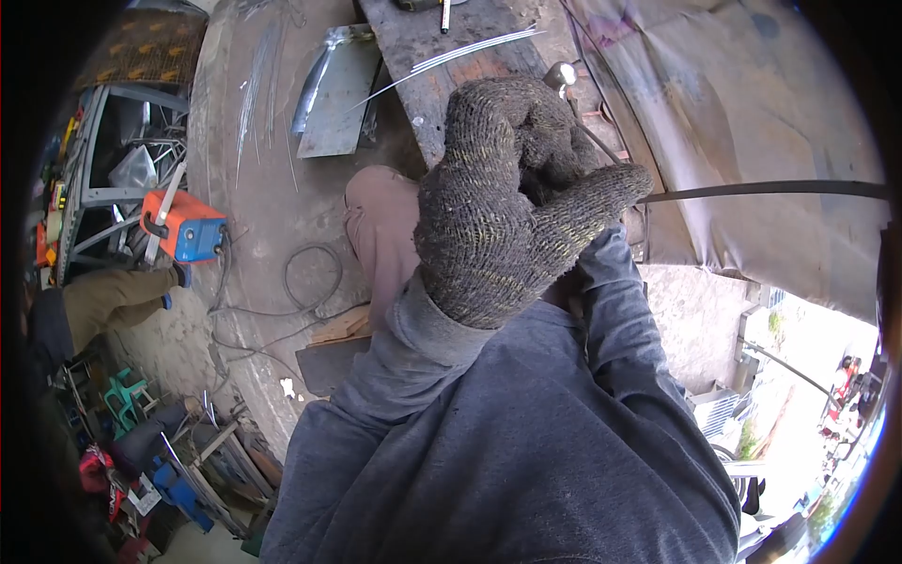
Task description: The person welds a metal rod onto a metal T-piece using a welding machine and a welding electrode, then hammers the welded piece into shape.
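Close to the camera, my left hand wears a dark knitted glove. Its fingers curl inward and the thumb points right; what they close on, if anything, is hidden. My right sleeve reaches up behind that glove, which hides my right hand. A black cable-like strip runs from near the left thumb tip to the right edge. Beyond the glove is a dark workbench with thin metal rods on it. A small shiny round metal piece shows just past the curled fingers.
A bent sheet-metal piece stands left of the bench. An orange and blue welding machine sits on the floor, with looped cable nearby. Another person's trousered leg is at left. A large stained sheet lies right.
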`<state>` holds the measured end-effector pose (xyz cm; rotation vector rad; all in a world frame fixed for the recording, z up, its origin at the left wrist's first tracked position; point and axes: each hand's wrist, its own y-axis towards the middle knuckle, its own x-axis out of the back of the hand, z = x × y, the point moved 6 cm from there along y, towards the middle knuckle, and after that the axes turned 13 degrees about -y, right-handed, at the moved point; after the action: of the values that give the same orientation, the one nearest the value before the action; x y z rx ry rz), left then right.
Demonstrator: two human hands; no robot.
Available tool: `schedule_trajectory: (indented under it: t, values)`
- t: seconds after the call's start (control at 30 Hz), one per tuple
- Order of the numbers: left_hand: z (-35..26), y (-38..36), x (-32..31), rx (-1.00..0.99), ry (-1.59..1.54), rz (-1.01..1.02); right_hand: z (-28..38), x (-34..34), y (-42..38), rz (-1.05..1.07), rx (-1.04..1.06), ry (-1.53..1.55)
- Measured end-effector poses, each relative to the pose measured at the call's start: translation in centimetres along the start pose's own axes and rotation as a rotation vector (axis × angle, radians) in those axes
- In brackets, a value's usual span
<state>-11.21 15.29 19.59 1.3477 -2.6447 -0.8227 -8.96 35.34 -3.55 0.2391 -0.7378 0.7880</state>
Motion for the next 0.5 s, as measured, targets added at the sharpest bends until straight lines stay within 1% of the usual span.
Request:
schedule_trajectory:
  t: [0.03, 0.17, 0.27, 0.3, 0.33, 0.37, 0.43, 0.47, 0.5]
  values:
    - [0.0, 0.0, 0.1, 0.026, 0.032, -0.013, 0.1, 0.0, -0.1, 0.01, -0.002, 0.02]
    - [-0.1, 0.2, 0.1, 0.004, 0.024, -0.018, 0.2, -0.3, -0.2, 0.048, -0.012, 0.1]
    - [0.0, 0.2, 0.3, 0.052, -0.034, -0.018, 0.3, -0.3, -0.4, 0.075, -0.02, 0.16]
    - [-0.5, 0.1, 0.3, -0.05, 0.042, 0.023, 0.6, -0.1, -0.4, 0.075, -0.021, 0.16]
    - [-1.0, 0.0, 0.3, -0.152, 0.117, 0.064, 0.9, 0.3, -0.3, 0.051, -0.017, 0.008]
    - [-1.0, -0.6, 0.4, -0.152, 0.117, 0.064, 1.1, 0.6, -0.3, 0.028, -0.014, -0.144]
    - [0.9, -3.0, 0.9, 0.295, -0.318, 0.009, 1.0, 0.5, -0.1, 0.02, -0.022, -0.17]
    - [0.4, -4.2, 1.2, 0.297, -0.319, 0.01, 0.9, 0.5, 0.0, 0.013, -0.03, -0.195]
    - [0.6, -5.8, 1.5, 0.463, -0.315, 0.009, 0.7, 0.4, 0.1, 0.014, -0.034, -0.196]
